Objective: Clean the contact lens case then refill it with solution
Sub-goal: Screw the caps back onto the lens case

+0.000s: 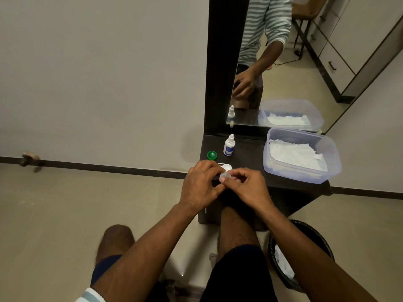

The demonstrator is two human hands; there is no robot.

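Both hands meet over the front left of a small dark table (pixel 250 158). My left hand (pixel 200 184) and my right hand (pixel 246 184) pinch a small clear contact lens case (pixel 225 175) between their fingertips. Most of the case is hidden by the fingers. A white cap (pixel 226 166) lies on the table just behind the hands. Farther back near the left edge sits a green cap (pixel 211 155). The small white solution bottle (pixel 229 145) with a blue label stands upright beside the green cap.
A clear plastic tub (pixel 327 149) holding white tissues fills the table's right side. A mirror (pixel 283 62) stands behind the table. A black waste bin (pixel 305 234) with white paper inside sits on the floor at my right. My knees are below the table's front edge.
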